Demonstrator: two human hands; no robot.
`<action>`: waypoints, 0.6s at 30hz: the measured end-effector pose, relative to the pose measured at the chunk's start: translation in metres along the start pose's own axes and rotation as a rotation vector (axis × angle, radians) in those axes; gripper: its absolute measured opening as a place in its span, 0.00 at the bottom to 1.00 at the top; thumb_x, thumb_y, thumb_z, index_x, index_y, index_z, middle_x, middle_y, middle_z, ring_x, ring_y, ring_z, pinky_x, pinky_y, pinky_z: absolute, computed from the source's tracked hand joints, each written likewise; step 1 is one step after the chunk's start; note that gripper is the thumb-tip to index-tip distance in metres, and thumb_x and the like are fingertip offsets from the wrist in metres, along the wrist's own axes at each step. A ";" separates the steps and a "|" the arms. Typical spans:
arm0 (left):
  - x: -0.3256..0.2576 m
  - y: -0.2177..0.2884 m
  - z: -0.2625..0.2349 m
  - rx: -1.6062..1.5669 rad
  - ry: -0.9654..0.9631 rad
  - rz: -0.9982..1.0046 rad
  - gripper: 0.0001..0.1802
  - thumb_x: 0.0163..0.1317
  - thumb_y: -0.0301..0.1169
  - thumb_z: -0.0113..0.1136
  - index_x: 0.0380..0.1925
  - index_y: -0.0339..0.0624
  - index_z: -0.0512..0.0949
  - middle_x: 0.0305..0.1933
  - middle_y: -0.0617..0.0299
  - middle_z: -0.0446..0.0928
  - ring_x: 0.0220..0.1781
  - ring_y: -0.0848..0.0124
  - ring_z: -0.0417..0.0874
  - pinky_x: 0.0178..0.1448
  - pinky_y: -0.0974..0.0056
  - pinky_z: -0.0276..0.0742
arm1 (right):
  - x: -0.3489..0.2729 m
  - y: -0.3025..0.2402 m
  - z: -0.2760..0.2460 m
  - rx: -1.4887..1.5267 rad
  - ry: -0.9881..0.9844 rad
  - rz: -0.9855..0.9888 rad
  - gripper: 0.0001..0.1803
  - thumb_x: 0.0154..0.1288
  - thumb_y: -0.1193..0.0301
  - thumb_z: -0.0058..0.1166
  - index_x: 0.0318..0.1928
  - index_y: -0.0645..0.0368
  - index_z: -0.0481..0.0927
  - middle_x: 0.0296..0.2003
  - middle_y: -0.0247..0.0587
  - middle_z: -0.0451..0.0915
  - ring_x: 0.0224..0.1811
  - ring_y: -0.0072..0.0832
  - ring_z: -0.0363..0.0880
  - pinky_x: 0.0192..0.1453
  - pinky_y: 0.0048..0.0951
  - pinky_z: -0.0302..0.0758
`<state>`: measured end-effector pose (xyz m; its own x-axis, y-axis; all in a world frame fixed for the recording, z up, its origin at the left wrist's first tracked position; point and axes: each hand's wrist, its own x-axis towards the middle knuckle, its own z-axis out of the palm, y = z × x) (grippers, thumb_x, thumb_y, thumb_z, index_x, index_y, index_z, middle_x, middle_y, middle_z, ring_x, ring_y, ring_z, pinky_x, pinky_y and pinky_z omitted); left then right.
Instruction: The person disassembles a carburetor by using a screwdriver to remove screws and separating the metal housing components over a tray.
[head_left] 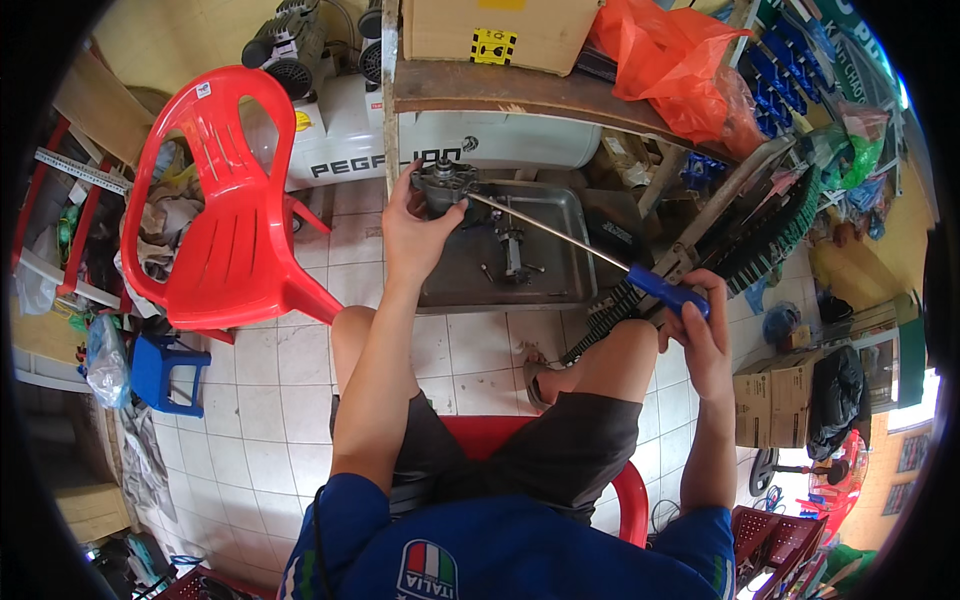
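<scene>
A brown cardboard box (500,30) with a yellow-black label (494,46) sits on the wooden bench (520,95).

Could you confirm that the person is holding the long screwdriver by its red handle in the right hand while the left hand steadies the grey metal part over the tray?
Not quite: the head view shows the long screwdriver's handle is blue, not red. The right hand does grip it, and the left hand steadies the grey metal part over the shallow metal tray.

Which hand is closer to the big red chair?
The left hand. It grips a grey metal part over the metal tray, just right of the red chair. The right hand holds the blue-handled screwdriver, much farther right.
</scene>
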<state>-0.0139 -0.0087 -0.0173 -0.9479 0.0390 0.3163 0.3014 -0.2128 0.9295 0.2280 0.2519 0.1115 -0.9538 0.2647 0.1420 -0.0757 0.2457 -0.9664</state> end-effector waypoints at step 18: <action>0.004 -0.007 -0.005 0.001 0.021 0.061 0.42 0.52 0.20 0.74 0.67 0.34 0.66 0.47 0.54 0.83 0.48 0.70 0.85 0.52 0.68 0.79 | -0.003 -0.013 -0.002 -0.619 -0.031 -0.307 0.22 0.69 0.65 0.63 0.56 0.64 0.73 0.36 0.43 0.82 0.34 0.29 0.82 0.40 0.28 0.78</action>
<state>-0.0205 -0.0119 -0.0236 -0.9296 0.0056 0.3684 0.3589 -0.2131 0.9087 0.2320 0.2502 0.1240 -0.9241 0.0733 0.3750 -0.1730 0.7947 -0.5818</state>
